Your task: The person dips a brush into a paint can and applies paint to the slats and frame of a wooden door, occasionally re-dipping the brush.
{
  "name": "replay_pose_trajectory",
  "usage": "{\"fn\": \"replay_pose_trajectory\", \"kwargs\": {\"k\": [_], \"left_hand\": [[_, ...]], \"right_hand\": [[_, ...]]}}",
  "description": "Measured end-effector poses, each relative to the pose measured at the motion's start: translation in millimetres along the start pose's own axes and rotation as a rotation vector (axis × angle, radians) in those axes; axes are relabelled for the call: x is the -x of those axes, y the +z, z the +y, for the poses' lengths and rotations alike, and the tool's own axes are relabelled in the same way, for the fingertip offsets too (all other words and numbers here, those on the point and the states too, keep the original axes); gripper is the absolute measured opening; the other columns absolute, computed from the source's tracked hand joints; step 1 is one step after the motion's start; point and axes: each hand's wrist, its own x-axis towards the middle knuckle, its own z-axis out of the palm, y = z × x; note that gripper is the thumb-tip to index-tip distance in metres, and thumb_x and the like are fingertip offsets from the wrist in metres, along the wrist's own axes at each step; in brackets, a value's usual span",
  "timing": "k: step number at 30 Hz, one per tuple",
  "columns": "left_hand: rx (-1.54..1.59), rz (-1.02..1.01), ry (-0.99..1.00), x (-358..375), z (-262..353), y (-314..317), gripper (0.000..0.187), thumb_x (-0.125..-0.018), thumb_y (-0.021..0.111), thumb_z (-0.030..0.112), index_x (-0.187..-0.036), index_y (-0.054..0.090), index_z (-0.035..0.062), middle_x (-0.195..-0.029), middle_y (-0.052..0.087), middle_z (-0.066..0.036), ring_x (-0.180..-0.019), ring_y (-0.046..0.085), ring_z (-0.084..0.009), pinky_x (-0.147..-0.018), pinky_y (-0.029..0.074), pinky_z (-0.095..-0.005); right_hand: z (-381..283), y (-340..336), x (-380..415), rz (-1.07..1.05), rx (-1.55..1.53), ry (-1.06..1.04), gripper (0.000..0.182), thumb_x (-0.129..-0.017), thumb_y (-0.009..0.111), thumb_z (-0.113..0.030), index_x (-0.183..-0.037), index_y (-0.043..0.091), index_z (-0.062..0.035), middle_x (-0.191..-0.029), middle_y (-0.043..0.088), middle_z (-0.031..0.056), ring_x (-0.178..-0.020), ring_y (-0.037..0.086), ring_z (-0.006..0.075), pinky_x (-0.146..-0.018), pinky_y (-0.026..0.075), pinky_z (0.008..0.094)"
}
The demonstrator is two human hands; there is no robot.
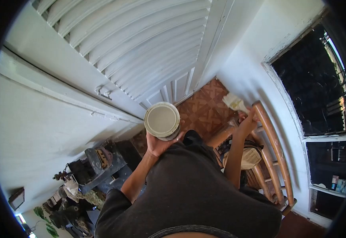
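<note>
I see the paint can [162, 120], lid on, held up at frame centre, cupped from below by the left hand [160, 145], fingers wrapped round its base. To the right, the right hand [247, 121] grips a paintbrush [235, 102], bristles against the white wall [244, 63], beside a wooden chair [274, 150].

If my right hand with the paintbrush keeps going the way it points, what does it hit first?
Probably the white wall: the right hand aims the paintbrush up at it, past the wooden chair rail. Depth is unclear.
</note>
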Motion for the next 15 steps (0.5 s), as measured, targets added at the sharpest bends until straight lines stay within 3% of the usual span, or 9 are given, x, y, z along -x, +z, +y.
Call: {"fn": "replay_pose_trajectory", "kwargs": {"k": [3,6,8,10,15], "left_hand": [[-0.004,0.008,0.032,0,-6,4,0.084,-0.097,0.054,0.063,-0.159,0.037,0.0093,-0.163,0.035,-0.018,-0.154,0.025,-0.0406,-0.120,0.023,-0.0742],[-0.026,-0.017,0.068,-8,-8,12,0.085,-0.098,0.050,0.065,-0.159,0.035,0.0073,-0.163,0.035,-0.019,-0.154,0.025,-0.0413,-0.120,0.020,-0.0749],[-0.036,-0.045,0.097,-9,-11,20,0.086,-0.098,0.048,0.066,-0.160,0.034,0.0067,-0.163,0.035,-0.019,-0.155,0.024,-0.0416,-0.120,0.017,-0.0757],[0.004,-0.046,0.125,-10,-12,27,0.086,-0.099,0.047,0.066,-0.161,0.033,0.0076,-0.164,0.034,-0.019,-0.154,0.024,-0.0418,-0.121,0.014,-0.0764],[0.019,-0.112,0.166,-17,-11,44,0.085,-0.100,0.043,0.068,-0.161,0.032,0.0106,-0.164,0.034,-0.020,-0.155,0.023,-0.0426,-0.119,0.008,-0.0796]], "right_hand": [[-23,36,13,0.002,0.019,0.005,0.034,-0.105,0.063,-0.032,-0.098,0.072,-0.0006,-0.063,0.061,0.0015,-0.056,0.056,0.0077,-0.052,0.040,0.0210],[-35,46,16,-0.259,0.069,-0.140,0.034,-0.107,0.060,-0.032,-0.098,0.072,-0.0012,-0.076,0.066,0.0044,-0.066,0.059,0.0105,-0.058,0.043,0.0245],[-37,52,20,-0.357,0.283,-0.457,0.031,-0.107,0.060,-0.029,-0.098,0.071,-0.0013,-0.088,0.067,0.0066,-0.077,0.061,0.0144,-0.067,0.045,0.0278],[-62,61,39,-0.457,0.578,-0.872,0.025,-0.106,0.059,-0.022,-0.095,0.070,-0.0010,-0.101,0.063,0.0089,-0.092,0.059,0.0231,-0.087,0.045,0.0366],[-54,75,37,-0.762,0.554,-1.105,0.005,-0.096,0.063,-0.007,-0.096,0.067,-0.0054,-0.085,0.058,0.0070,-0.085,0.056,0.0305,-0.090,0.043,0.0425]]}}
